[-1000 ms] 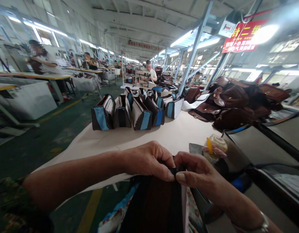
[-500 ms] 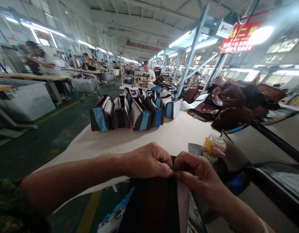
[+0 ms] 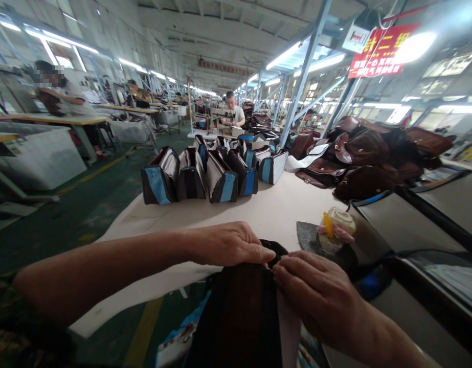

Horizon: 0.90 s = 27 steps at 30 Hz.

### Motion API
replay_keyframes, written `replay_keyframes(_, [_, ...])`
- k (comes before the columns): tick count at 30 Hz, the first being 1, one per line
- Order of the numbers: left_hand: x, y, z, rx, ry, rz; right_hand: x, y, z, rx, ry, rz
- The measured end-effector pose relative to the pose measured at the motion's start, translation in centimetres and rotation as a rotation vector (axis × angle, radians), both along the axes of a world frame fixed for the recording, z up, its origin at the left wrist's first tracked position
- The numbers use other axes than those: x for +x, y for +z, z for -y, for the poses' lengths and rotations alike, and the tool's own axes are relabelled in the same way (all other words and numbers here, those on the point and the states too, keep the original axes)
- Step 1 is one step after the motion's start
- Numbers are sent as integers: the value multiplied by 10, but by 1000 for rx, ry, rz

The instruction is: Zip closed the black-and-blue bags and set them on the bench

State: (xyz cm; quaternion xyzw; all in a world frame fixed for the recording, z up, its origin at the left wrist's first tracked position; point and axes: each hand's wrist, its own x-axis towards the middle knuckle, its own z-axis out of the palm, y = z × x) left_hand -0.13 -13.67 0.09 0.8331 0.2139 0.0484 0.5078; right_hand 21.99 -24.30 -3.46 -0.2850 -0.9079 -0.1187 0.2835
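A dark bag piece (image 3: pixel 243 312), black with a brown middle band and a pale side, stands in front of me at the near edge of the table. My left hand (image 3: pixel 236 245) is closed on its upper edge, thumb pointing right. Against the right side of that edge, my right hand (image 3: pixel 316 286) is closed with its fingers bent over the material. Between the two hands a black strip of the edge (image 3: pixel 274 248) stands up in a curve. The fingertips partly hide what is pinched there.
Several bag bodies with blue strips (image 3: pixel 228 186) stand across the pale table (image 3: pixel 174 220). Brown leather bags (image 3: pixel 358 148) are piled at the right. A jar-like container with a yellow tool (image 3: pixel 328 225) sits right of my hands, near large pale panels (image 3: pixel 408 222). Co-workers (image 3: pixel 231 112) sit farther off.
My right hand has turned over from a fingertip pinch, its back now facing up. My left thumb has straightened along the edge, and a black curved strip now shows between the hands.
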Motion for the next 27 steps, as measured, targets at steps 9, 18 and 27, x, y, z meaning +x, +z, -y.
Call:
replay_keyframes(9, [7,-1,15,228,-148,118,12,-6,7,-538,-28,-578])
replay_keyframes(18, [7,-3,18,338,-179,217,10,13,-15,-888,94,-339])
replay_keyframes(27, [-1,-5,-14,82,-209,124,11,3,-18,-1181,27,-530])
